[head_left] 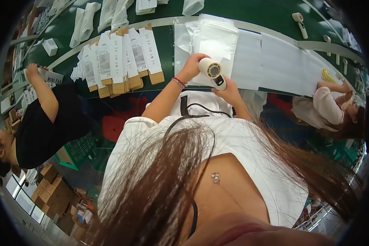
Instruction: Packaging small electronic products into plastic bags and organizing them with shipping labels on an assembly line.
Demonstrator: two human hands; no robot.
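A cream handheld fan (209, 67) with a round grille and a dark panel on its handle is held between my two hands, tilted. My left hand (194, 67) is closed on the edge of the round head. Around the lower end of the handle, my right hand (230, 92) has its fingers wrapped; part of them is hidden behind it. Just beyond the fan lies a pile of translucent white plastic bags (217, 35) on the workbench. To the left of my hands, several flat white and brown cartons (118, 57) overlap in a spread heap.
A pale rail (164, 22) curves across the green bench (162, 10) beyond my hands. More fans (300, 25) lie at the far right, wrapped items (88, 22) at the far left. Co-workers sit on both sides, one holding a carton (53, 76). A white sheet (283, 61) covers the bench's right.
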